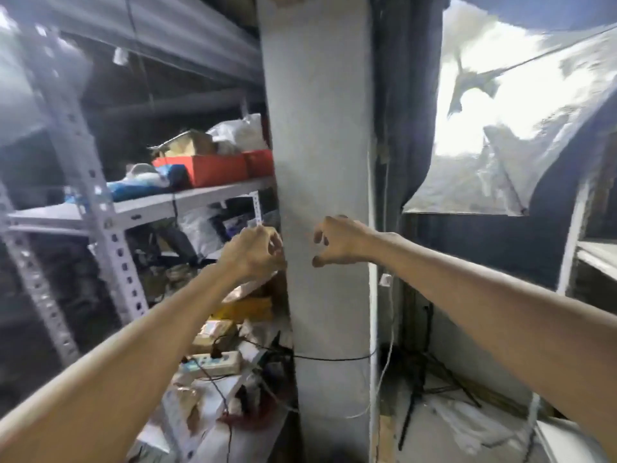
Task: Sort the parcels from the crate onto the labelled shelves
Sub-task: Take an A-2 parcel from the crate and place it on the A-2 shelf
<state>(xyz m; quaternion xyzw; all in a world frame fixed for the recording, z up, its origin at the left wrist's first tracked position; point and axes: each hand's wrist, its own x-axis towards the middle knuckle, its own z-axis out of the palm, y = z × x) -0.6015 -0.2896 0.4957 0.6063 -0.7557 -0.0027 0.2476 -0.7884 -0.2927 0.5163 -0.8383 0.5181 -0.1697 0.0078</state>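
Both outstretched, left hand (253,252) and right hand (340,242) curl, seemingly empty.

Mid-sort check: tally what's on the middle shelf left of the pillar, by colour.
Red boxes: 2
Blue bundle: 1
White bag: 1
Brown cardboard box: 1
Total: 5; blur may hide smaller items.

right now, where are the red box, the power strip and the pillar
red box (203,168), head view, on its front face
power strip (230,364), head view, on its white casing
pillar (320,128), head view, on its bare front face
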